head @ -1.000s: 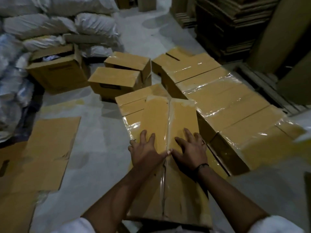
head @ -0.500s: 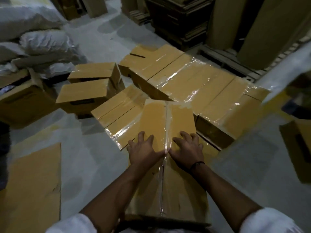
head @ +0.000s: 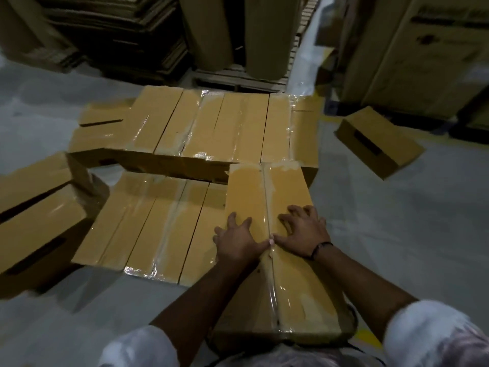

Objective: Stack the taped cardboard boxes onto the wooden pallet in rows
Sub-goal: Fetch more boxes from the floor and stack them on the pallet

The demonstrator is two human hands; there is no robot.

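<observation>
Fingers (head: 234,221) of the left hand (head: 239,241) lie spread and nearly straight on the box top, those of the right hand (head: 303,231) arched with their tips pressing down; neither hand grips anything, and the thumbs meet on the tape seam (head: 266,197). Beneath them, the taped box (head: 287,189) runs lengthwise from the person's body to the far row (head: 225,125), its far end touching that row, its left edge riding above the near row (head: 158,215); no pallet shows under these rows. With palms only on glossy tape, a push could slip, or skew the box so it catches its neighbour, I judge; pressing at the seam might bow the flaps. Its top is tan cardboard, two flaps closed under clear, wrinkled, shiny tape, corners square.
</observation>
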